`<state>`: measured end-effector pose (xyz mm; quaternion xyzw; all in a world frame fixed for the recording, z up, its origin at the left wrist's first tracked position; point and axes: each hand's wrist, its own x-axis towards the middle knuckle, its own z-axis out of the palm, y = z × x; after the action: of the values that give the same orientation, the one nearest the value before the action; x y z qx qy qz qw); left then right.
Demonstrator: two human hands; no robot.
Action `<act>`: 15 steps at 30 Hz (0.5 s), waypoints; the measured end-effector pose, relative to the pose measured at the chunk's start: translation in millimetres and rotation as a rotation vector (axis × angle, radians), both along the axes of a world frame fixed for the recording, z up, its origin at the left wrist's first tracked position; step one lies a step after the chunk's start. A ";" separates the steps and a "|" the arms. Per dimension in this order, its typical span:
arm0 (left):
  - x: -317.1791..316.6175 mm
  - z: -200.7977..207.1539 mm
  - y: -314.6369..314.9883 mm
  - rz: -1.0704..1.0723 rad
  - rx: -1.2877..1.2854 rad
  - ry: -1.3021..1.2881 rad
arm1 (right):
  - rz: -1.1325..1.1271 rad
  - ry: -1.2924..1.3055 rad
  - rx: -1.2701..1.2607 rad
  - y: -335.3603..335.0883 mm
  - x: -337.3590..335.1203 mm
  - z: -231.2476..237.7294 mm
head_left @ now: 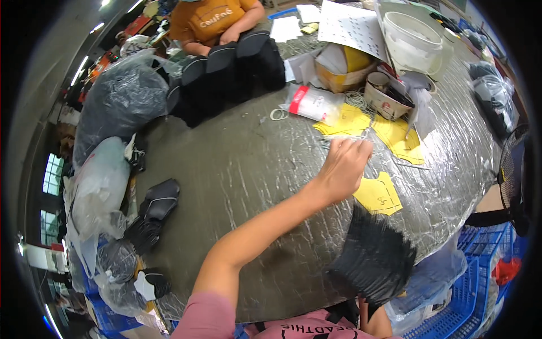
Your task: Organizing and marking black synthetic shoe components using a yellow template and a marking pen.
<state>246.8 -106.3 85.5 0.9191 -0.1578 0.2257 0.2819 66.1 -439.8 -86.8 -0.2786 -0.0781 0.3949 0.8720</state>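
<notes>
"Along the far left edge, what textures?"

"Crinkled, see-through plastic: first a slack pale bag (104,175), then a bulging dark sack (124,93). Just right of those, a smooth black panel (162,199) with a pale curved seam, shaggy strands at its lower end."

"And farther along?"

"Plush black pieces (240,65) in a row, soft and rounded, in front of a co-worker (212,22) in an orange-brown top."

"And the left hand (343,169)?"

"Over the creased, glossy tabletop (226,198), knuckles up, fingers bent and bunched at some thin rods (340,137). Pinching one or merely touching: impossible to tell."

"Around it?"

"Flat yellow cut-outs (379,193), card-like, with notched and curved edges; above them, a clear packet (316,103) with a red band."

"Nearer the body?"

"Black fringe (375,257), a fan of fine, dense strands, over the near edge of the tabletop, below the lowest cut-out. Right forearm (381,323) partly showing behind it; right hand hidden, grip not readable."

"Last, the right side?"

"A round translucent bucket (415,39) up top, a blue lattice crate (473,279) below."
</notes>
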 end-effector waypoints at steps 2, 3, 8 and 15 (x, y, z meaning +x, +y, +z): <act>-60.8 18.5 11.5 0.014 -0.040 0.046 | 0.041 -0.032 0.026 0.5 7.5 -3.5; -92.0 24.0 15.5 0.008 -0.037 0.122 | 0.058 -0.049 0.035 0.2 9.6 -5.0; -210.4 37.2 18.3 0.065 -0.896 0.744 | 0.153 -0.164 0.060 -1.2 25.2 0.4; -308.8 -23.2 -2.5 0.382 -1.310 0.410 | 0.303 -0.364 0.004 55.9 -24.3 58.0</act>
<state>-62.0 -108.8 62.3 0.5964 0.2301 0.1421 0.7558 41.8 -383.9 -28.8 -0.3284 -0.2760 0.4644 0.7748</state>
